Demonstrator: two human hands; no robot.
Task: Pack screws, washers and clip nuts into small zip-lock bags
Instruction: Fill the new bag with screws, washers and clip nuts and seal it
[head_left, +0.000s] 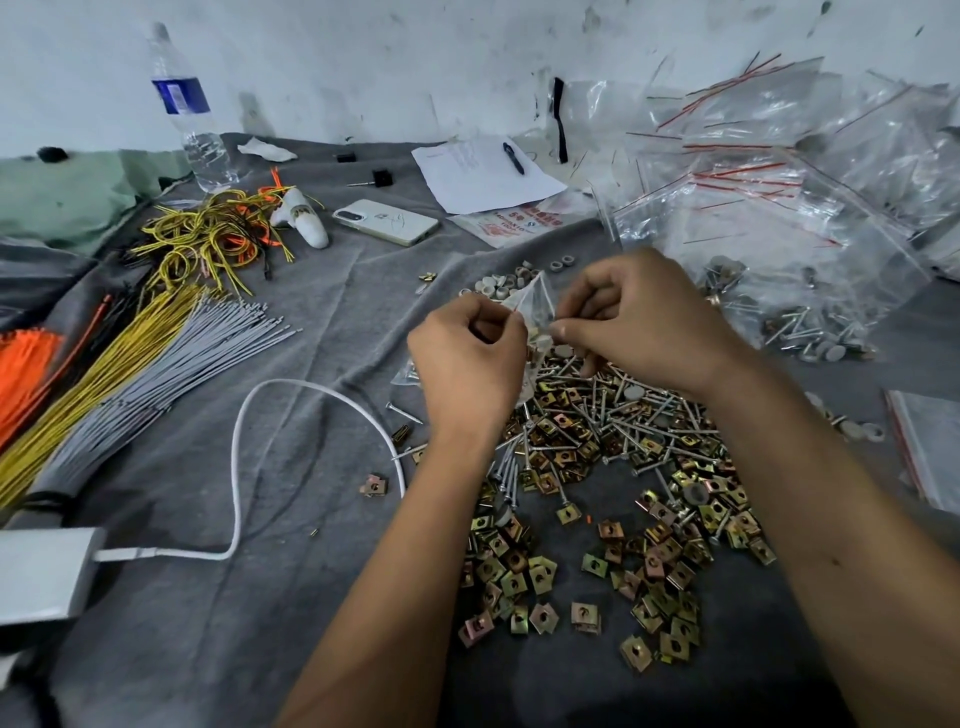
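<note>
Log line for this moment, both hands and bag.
left hand: pinches small zip-lock bag | right hand: pinches bag | bag: above screws and clip nuts

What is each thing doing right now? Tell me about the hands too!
left hand: pinching the small bag
right hand: pinching the small bag
small bag: held up between both hands
water bottle: upright, nearly empty
phone: lying flat
pen: lying on paper
clip nuts: loose pile
</note>
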